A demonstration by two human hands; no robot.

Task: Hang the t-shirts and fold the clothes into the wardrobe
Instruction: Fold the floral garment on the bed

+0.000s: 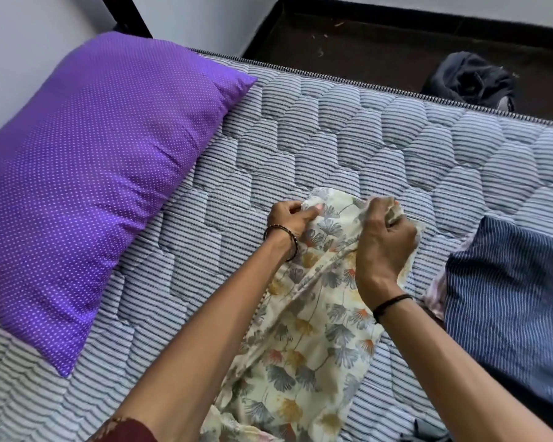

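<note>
A cream garment with a grey and orange floral print [313, 339] lies lengthwise on the striped quilted mattress [348, 138], running from the near edge up to the middle. My left hand [289, 218] pinches its far left corner between thumb and fingers. My right hand [385, 237] grips the far right corner, fingers curled round bunched cloth. Both hands sit close together at the garment's top end. A folded dark blue pinstriped garment [511, 301] lies to the right.
A purple polka-dot pillow [87, 173] fills the mattress's left side. Beyond the far bed edge, a dark crumpled cloth [470, 78] lies on the dark floor. Pale pink fabric [436, 298] peeks from under the blue garment. A white wall stands at the left.
</note>
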